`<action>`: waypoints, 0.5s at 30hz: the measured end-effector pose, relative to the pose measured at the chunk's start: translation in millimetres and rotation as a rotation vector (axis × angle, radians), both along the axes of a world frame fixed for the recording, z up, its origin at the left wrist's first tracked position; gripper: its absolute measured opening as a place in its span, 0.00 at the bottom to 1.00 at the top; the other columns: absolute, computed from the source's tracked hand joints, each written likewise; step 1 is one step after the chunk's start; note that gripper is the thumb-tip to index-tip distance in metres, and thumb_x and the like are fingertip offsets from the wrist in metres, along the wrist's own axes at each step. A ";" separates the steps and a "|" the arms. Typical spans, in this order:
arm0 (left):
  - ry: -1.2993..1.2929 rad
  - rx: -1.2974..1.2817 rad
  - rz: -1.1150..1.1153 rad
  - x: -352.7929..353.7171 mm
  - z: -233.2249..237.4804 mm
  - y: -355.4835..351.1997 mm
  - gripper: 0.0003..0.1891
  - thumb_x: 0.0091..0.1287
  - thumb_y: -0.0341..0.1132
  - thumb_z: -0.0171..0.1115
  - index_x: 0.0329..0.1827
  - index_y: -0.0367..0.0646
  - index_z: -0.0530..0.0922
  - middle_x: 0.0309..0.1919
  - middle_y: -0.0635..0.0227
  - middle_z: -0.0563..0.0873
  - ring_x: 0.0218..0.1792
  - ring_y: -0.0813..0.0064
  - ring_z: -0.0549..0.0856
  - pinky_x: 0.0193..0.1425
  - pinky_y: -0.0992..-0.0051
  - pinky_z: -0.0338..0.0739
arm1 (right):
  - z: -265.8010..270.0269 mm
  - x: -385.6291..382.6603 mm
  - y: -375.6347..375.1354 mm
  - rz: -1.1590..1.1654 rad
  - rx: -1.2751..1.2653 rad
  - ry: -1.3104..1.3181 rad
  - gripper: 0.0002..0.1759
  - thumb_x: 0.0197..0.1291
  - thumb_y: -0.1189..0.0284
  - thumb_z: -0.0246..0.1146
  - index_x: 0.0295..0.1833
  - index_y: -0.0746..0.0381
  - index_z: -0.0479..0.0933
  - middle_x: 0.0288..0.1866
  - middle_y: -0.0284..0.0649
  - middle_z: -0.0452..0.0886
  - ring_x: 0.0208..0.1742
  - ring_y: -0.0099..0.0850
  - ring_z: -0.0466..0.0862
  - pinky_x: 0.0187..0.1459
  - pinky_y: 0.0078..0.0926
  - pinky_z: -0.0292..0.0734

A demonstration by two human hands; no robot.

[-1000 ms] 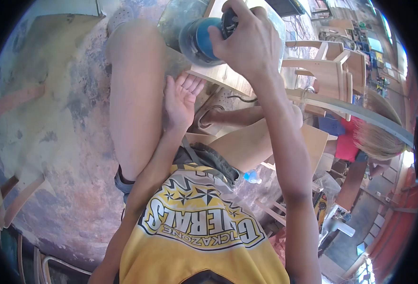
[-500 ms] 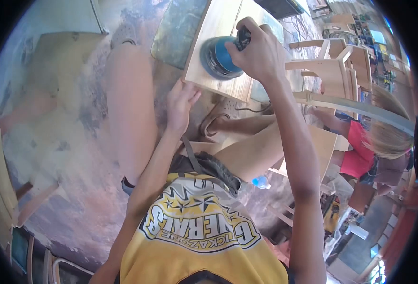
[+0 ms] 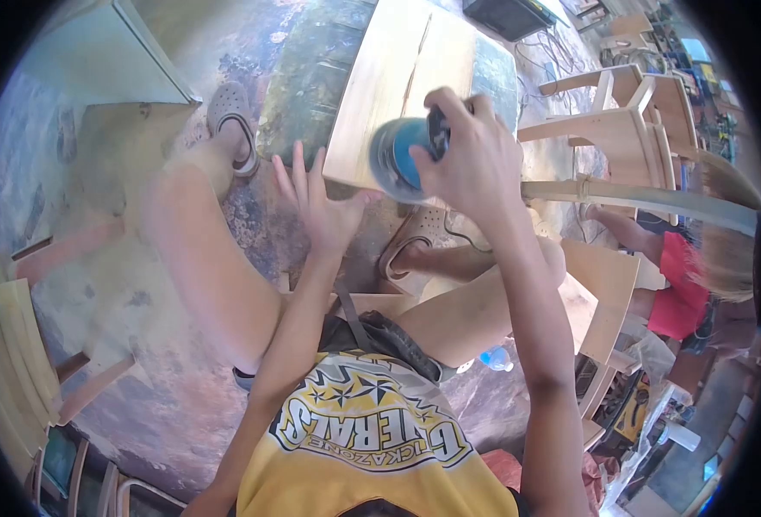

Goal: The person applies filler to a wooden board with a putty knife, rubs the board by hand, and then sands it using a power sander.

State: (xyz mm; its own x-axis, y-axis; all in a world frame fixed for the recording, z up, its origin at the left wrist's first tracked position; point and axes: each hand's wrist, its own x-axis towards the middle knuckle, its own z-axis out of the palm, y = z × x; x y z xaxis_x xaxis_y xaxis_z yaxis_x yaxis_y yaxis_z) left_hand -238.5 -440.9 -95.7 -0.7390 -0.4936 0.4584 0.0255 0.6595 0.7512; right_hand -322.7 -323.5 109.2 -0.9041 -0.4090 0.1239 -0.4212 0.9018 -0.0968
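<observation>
A blue electric sander (image 3: 404, 159) rests on the near end of a pale wooden board (image 3: 389, 73), its round base smeared by motion. My right hand (image 3: 475, 151) is wrapped round the sander's black grip from the right side. At the board's near left corner is my left hand (image 3: 324, 202), palm down with fingers spread and its thumb right at the board's near edge. A dark crack line runs along the board's length. Under the board lies a greenish worn surface (image 3: 298, 95).
Wooden chairs (image 3: 608, 121) stand to the right, near a person in red shorts (image 3: 682, 284). A pale pole (image 3: 647, 196) crosses between us. Cables (image 3: 552, 60) trail on the floor beside a dark box (image 3: 518, 15). A plastic bottle (image 3: 496, 358) lies by my right leg; more wooden furniture (image 3: 18, 353) is at left.
The sander in my right hand has moved toward me, to the board's near edge. My left hand has loosened from the corner and spread its fingers. My left leg has swung outward.
</observation>
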 end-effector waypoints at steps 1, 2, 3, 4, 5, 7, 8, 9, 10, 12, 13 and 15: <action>-0.035 0.013 0.010 -5.2 4.2 0.9 0.58 0.47 0.76 0.70 0.67 0.30 0.75 0.77 0.46 0.68 0.81 0.37 0.54 0.81 0.37 0.52 | -2.4 -10.8 -0.7 -0.009 -0.004 -0.002 0.26 0.49 0.64 0.76 0.56 0.51 0.79 0.46 0.48 0.82 0.44 0.53 0.87 0.45 0.48 0.82; -0.034 0.011 0.003 -10.2 3.8 1.5 0.58 0.47 0.76 0.70 0.67 0.30 0.75 0.77 0.46 0.68 0.81 0.37 0.54 0.81 0.37 0.52 | -4.6 -24.1 -2.2 -0.034 0.001 0.036 0.26 0.49 0.64 0.76 0.56 0.51 0.79 0.46 0.49 0.82 0.44 0.53 0.87 0.45 0.48 0.82; -0.012 0.059 -0.018 -15.1 3.1 1.8 0.57 0.46 0.75 0.72 0.66 0.30 0.76 0.76 0.48 0.70 0.82 0.38 0.54 0.81 0.37 0.52 | -6.1 -35.8 -4.3 -0.058 0.009 0.074 0.26 0.49 0.63 0.76 0.56 0.51 0.79 0.45 0.49 0.82 0.43 0.53 0.87 0.45 0.48 0.82; 0.007 0.111 -0.037 -17.0 3.3 1.8 0.57 0.44 0.73 0.74 0.65 0.30 0.77 0.75 0.49 0.72 0.82 0.38 0.55 0.81 0.36 0.51 | -6.2 -43.9 -7.9 -0.081 0.020 0.082 0.26 0.49 0.62 0.76 0.56 0.50 0.79 0.45 0.50 0.82 0.43 0.53 0.87 0.44 0.47 0.82; 0.000 0.117 -0.037 -15.9 2.7 2.3 0.57 0.44 0.73 0.74 0.65 0.30 0.77 0.75 0.49 0.72 0.82 0.38 0.55 0.81 0.36 0.51 | -6.6 -42.3 -9.8 -0.082 0.026 0.075 0.26 0.49 0.62 0.76 0.56 0.50 0.79 0.45 0.50 0.82 0.43 0.53 0.87 0.44 0.47 0.82; -0.044 0.066 -0.013 -16.3 1.0 1.8 0.56 0.41 0.70 0.78 0.64 0.30 0.79 0.73 0.53 0.76 0.82 0.41 0.56 0.83 0.38 0.47 | -7.4 -37.6 -16.2 -0.045 0.061 0.118 0.26 0.50 0.61 0.76 0.55 0.50 0.79 0.43 0.49 0.82 0.43 0.51 0.87 0.44 0.46 0.82; -0.057 0.081 -0.010 -15.8 -0.7 2.1 0.56 0.41 0.70 0.78 0.64 0.30 0.79 0.73 0.53 0.76 0.82 0.41 0.56 0.83 0.38 0.47 | -7.5 -32.0 -19.7 -0.041 0.076 0.104 0.26 0.50 0.61 0.76 0.55 0.50 0.79 0.43 0.49 0.82 0.43 0.51 0.87 0.44 0.46 0.82; -0.001 0.108 -0.006 -18.1 -3.1 2.8 0.55 0.40 0.69 0.79 0.63 0.31 0.79 0.72 0.54 0.77 0.82 0.41 0.57 0.83 0.37 0.45 | -6.4 -26.4 -23.6 -0.009 0.039 0.091 0.25 0.50 0.62 0.74 0.55 0.51 0.80 0.45 0.53 0.82 0.43 0.54 0.87 0.42 0.46 0.83; 0.052 0.136 -0.003 -18.1 -4.4 4.3 0.55 0.39 0.68 0.80 0.63 0.31 0.80 0.72 0.55 0.79 0.82 0.42 0.58 0.83 0.37 0.43 | -5.9 -22.2 -26.4 0.020 0.004 0.073 0.24 0.50 0.64 0.73 0.55 0.51 0.81 0.47 0.56 0.82 0.44 0.56 0.86 0.40 0.47 0.84; 0.022 0.142 -0.005 -17.7 -5.4 5.4 0.54 0.39 0.68 0.80 0.63 0.31 0.80 0.71 0.56 0.79 0.82 0.43 0.58 0.83 0.37 0.42 | -8.5 -30.3 -32.2 0.019 0.024 0.115 0.24 0.49 0.63 0.73 0.55 0.52 0.81 0.47 0.56 0.82 0.44 0.56 0.86 0.40 0.47 0.84; 0.006 0.129 -0.007 -17.5 -5.4 4.1 0.54 0.39 0.67 0.80 0.62 0.31 0.81 0.70 0.57 0.80 0.82 0.43 0.59 0.83 0.36 0.41 | -9.3 -33.0 -35.6 0.020 0.025 0.171 0.24 0.49 0.63 0.73 0.55 0.52 0.82 0.46 0.56 0.83 0.44 0.56 0.86 0.40 0.47 0.84; 0.014 0.146 -0.005 -17.2 -3.0 3.5 0.53 0.39 0.67 0.80 0.62 0.31 0.81 0.70 0.58 0.80 0.81 0.43 0.59 0.83 0.35 0.42 | -4.3 -25.4 -41.9 0.013 0.051 0.181 0.24 0.49 0.64 0.74 0.54 0.52 0.82 0.45 0.55 0.83 0.43 0.54 0.86 0.40 0.47 0.84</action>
